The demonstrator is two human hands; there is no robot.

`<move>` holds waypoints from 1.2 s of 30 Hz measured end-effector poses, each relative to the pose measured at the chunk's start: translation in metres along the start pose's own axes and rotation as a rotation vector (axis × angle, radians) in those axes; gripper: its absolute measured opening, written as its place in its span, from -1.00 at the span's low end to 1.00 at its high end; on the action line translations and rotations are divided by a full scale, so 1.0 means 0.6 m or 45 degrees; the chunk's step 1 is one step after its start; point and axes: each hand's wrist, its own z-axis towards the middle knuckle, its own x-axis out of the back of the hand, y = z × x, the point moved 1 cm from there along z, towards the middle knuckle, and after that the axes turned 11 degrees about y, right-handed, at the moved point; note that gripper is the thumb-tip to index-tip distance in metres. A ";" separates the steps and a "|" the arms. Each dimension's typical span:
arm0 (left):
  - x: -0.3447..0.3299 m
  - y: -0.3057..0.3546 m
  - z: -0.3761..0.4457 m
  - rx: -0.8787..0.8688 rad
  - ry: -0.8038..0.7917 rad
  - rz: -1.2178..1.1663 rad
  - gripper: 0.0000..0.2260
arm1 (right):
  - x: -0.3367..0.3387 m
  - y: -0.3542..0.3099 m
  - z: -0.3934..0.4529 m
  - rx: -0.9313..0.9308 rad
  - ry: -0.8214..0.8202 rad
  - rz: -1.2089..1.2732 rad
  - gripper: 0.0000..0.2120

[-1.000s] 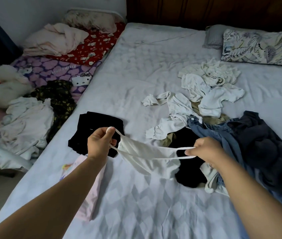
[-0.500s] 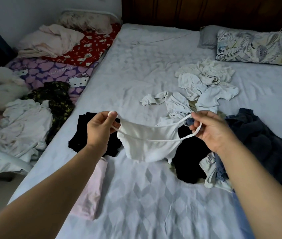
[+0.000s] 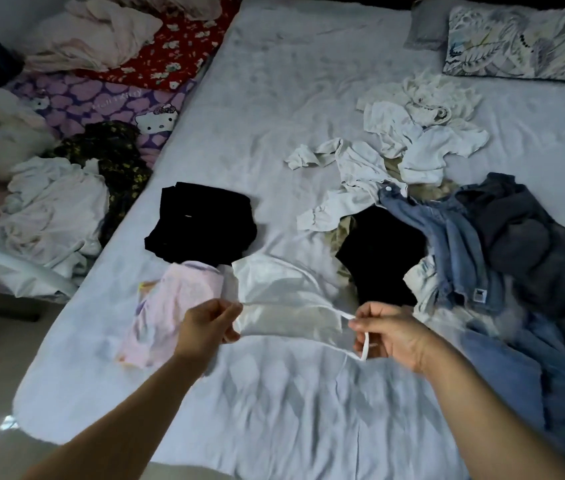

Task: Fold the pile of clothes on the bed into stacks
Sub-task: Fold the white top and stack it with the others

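Note:
A thin white strappy top lies spread low over the pale bed sheet. My left hand pinches its near left corner. My right hand pinches the strap loop at its near right corner. To the left lie a folded pink garment and, behind it, a folded black stack. The unfolded pile sits to the right: white pieces, a black garment, blue denim and a dark grey garment.
A leaf-print pillow and a grey pillow lie at the head of the bed. A smaller bed on the left carries heaped laundry, a plush toy and a red floral cover. Floor shows at the lower left.
Both hands have come down and toward me with the white top, from hanging stretched in the air to lying spread on the sheet. The view tilted downward.

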 end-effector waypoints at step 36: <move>-0.072 -0.175 0.135 -0.075 -0.111 0.832 -0.67 | -0.068 0.175 0.241 0.145 0.693 -0.600 -0.73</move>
